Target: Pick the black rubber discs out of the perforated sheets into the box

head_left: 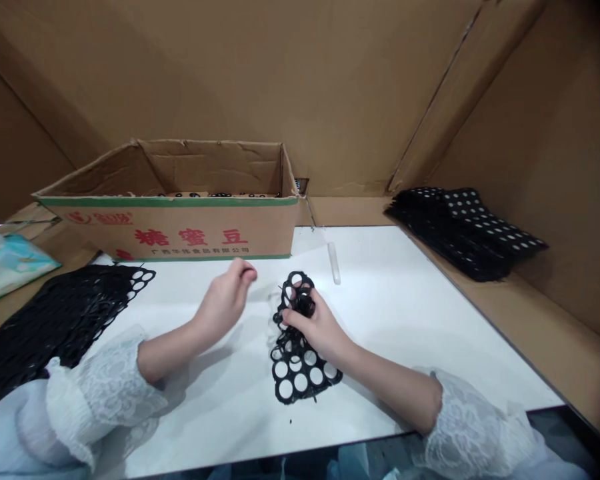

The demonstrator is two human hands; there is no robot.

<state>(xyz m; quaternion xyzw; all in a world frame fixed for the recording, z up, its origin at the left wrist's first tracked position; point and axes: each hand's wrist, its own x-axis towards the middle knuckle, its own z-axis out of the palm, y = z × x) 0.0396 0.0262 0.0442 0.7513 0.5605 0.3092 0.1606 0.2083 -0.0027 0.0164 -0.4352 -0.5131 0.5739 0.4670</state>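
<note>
In the head view, my right hand point(325, 328) grips a black perforated sheet point(293, 375) with rows of round holes, over the middle of the white table. Thin black rings lie bunched between its thumb and fingers, and the sheet's lower end spreads towards me. My left hand point(226, 293) is raised to the left of the sheet, apart from it, in front of a cardboard box point(195, 228). Its thumb and fingertips are pinched together; a dark trace shows at the tips, too small to name.
Several black ring-like pieces show inside the open box. A pile of black perforated sheets point(55, 313) lies at the left, and another stack point(460, 230) at the right by the cardboard wall. A translucent strip point(334, 263) rests behind the right hand. A plastic packet point(17, 267) sits far left.
</note>
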